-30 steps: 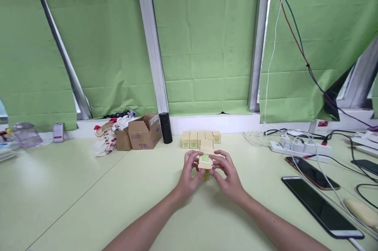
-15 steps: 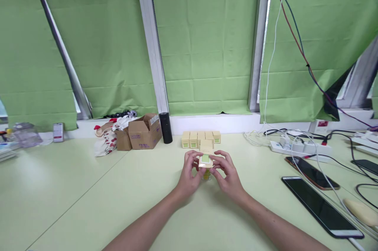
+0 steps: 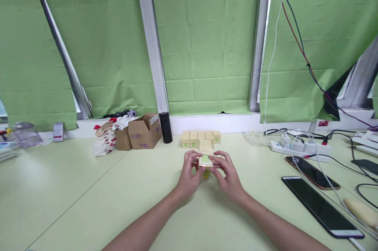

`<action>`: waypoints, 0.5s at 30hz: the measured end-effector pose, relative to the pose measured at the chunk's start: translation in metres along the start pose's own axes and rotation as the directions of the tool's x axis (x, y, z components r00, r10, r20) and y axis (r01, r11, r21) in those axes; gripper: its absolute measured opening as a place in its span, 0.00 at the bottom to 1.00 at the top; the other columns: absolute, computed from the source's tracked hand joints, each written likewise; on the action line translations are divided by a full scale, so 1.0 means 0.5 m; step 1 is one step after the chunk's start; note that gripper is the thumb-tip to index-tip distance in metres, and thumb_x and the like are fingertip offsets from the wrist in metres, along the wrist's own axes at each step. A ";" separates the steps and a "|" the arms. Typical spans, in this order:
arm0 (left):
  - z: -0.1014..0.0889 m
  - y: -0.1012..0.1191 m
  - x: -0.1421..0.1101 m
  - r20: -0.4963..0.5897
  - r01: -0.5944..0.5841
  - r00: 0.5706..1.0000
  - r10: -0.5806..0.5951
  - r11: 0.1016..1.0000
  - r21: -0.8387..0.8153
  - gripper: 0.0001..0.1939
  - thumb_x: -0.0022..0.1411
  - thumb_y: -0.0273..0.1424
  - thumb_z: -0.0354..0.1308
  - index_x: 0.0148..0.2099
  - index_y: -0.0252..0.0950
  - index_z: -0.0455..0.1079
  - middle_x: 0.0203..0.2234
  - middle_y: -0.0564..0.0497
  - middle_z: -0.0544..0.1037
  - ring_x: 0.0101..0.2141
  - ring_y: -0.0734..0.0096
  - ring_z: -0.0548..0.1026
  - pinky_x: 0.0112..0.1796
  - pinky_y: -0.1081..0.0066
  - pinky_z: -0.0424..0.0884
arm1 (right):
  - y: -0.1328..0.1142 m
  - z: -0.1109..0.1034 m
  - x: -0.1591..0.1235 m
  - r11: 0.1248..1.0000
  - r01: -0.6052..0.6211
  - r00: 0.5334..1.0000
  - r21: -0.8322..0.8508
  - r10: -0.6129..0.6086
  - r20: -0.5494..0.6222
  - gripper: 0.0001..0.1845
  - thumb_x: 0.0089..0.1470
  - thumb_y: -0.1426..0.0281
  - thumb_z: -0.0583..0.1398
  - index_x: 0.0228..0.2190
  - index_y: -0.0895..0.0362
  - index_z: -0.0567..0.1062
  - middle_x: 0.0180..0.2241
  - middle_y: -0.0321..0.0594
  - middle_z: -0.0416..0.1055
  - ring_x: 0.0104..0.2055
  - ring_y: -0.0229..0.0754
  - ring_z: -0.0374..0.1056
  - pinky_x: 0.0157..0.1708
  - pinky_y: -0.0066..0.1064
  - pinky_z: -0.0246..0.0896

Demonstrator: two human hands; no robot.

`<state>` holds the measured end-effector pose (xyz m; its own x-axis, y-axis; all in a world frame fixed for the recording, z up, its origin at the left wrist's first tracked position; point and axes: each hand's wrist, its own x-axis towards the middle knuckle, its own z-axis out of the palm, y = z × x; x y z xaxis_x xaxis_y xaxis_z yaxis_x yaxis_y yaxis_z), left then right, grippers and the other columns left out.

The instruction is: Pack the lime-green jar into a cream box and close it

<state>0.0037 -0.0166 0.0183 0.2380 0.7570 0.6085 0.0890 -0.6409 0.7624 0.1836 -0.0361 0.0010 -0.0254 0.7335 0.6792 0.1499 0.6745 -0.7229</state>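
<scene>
A small pale-yellow box (image 3: 206, 159) with a green window is held between both hands, its top flap (image 3: 206, 146) standing up. From the left side my left hand (image 3: 190, 172) closes its fingers on it. My right hand (image 3: 226, 173) grips the opposite side, thumb and fingers bent around the edge. Just below the box a small clear jar (image 3: 206, 175) with something yellowish shows between the thumbs; whether it touches the box I cannot tell. Several similar boxes (image 3: 193, 140) stand in a row behind the hands.
To the back left are an open cardboard box (image 3: 144, 133), a black cylinder (image 3: 165, 128) and a patterned cloth bag (image 3: 105, 143). On the right lie a large phone (image 3: 321, 205), a smaller phone (image 3: 312, 172), a power strip (image 3: 301, 149) and tangled cables.
Both hands keep their grip on the small box. It seems tilted or lowered very slightly; otherwise everything looks the same.
</scene>
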 end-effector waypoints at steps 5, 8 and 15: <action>0.000 -0.001 0.001 -0.010 -0.019 1.000 0.019 1.000 0.011 0.15 0.69 0.43 0.59 0.54 0.45 0.67 0.52 0.47 0.63 0.47 0.65 0.69 0.46 0.63 0.71 | 0.002 0.000 0.000 1.000 0.009 1.000 -0.003 -0.009 0.000 0.15 0.65 0.63 0.59 0.52 0.47 0.76 0.55 0.47 0.60 0.39 0.40 0.74 0.45 0.44 0.78; 0.000 -0.003 0.000 -0.015 -0.028 0.999 0.028 0.999 0.015 0.16 0.69 0.44 0.58 0.54 0.44 0.67 0.51 0.47 0.63 0.46 0.65 0.69 0.46 0.63 0.71 | -0.002 0.000 0.000 1.000 0.014 1.000 -0.005 -0.014 -0.007 0.15 0.65 0.63 0.59 0.52 0.47 0.76 0.55 0.47 0.61 0.40 0.41 0.75 0.45 0.44 0.78; 0.001 -0.007 -0.002 -0.010 -0.026 1.000 0.026 1.000 0.015 0.14 0.70 0.42 0.57 0.54 0.45 0.66 0.52 0.47 0.62 0.46 0.67 0.69 0.46 0.64 0.70 | -0.006 0.003 0.001 1.000 0.017 1.000 -0.004 -0.017 -0.020 0.14 0.65 0.63 0.59 0.50 0.48 0.77 0.54 0.47 0.62 0.38 0.40 0.74 0.44 0.44 0.78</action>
<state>0.0035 -0.0153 0.0151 0.2308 0.7413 0.6302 0.0970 -0.6620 0.7432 0.1818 -0.0377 0.0032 -0.0083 0.7200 0.6939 0.1533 0.6867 -0.7106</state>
